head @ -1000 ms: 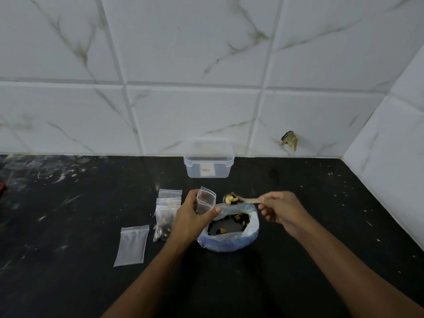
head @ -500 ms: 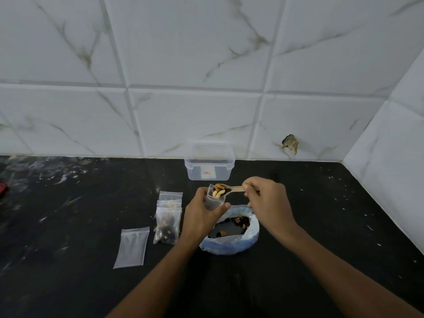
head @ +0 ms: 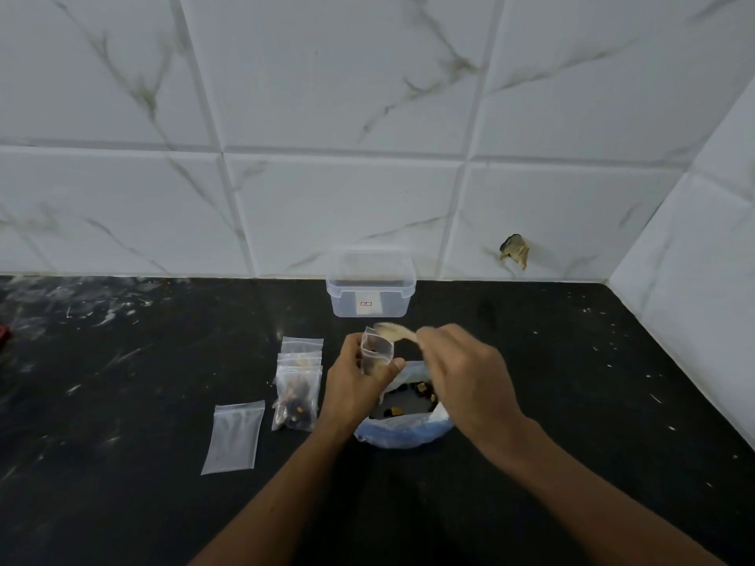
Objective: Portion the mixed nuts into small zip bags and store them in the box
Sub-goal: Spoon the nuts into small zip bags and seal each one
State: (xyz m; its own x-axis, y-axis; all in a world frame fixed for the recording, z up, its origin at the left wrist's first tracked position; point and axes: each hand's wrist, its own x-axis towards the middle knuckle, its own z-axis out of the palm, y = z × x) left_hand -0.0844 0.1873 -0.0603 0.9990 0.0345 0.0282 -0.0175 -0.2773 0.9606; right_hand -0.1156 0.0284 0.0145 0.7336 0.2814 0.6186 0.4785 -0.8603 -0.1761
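A red object (head: 3,332) is cut off at the far left edge of the black counter (head: 122,402). Then 1 empty zip bag (head: 233,437) lies flat, beside a stack of filled bags (head: 298,386), count unclear. The left hand (head: 354,386) pinches 1 open small bag (head: 376,353) upright. The right hand (head: 461,377) grips a blurred spoon (head: 394,332) over its mouth, above the nut bag (head: 404,418). Behind stands 1 clear box (head: 371,288).

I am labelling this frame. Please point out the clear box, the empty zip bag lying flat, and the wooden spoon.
clear box (head: 371,298): head view, on its front wall.
empty zip bag (head: 233,437): head view, on the middle of the flat bag.
wooden spoon (head: 393,331): head view, on its blurred bowl.
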